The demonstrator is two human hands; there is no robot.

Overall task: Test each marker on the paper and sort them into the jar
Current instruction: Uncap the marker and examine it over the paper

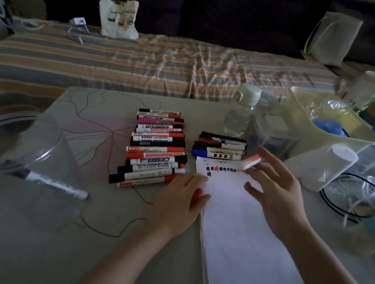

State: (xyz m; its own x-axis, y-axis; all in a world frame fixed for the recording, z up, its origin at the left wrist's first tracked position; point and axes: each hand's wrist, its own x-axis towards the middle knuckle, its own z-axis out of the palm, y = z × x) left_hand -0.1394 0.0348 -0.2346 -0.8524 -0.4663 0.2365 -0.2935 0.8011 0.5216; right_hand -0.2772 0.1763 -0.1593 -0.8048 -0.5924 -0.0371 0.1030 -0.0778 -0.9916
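Markers lie in three places: your right hand [275,191] has a red-and-white marker [252,162] at its fingertips, blurred, over the far end of the paper [242,227]; whether the fingers truly pinch it or have just let go cannot be told, though they look spread and relaxed. Your left hand [181,200] rests at the paper's left edge, fingers curled round something red [198,194], apparently a cap.

A row of test scribbles [222,169] runs along the paper's far edge. Left of the paper sits the large stack of markers [156,148]; just beyond the paper, a smaller group [220,147]. At the far left of the bench [35,241] the clear jar [27,149] lies on its side with one marker [52,183] at its mouth.

Judged step: finishing a test stroke. To do it well, keep your left hand pinning the sheet, mark fresh white beside the last scribble, recap firmly until it seats, then carry the marker well left to the jar without disturbing the stack.
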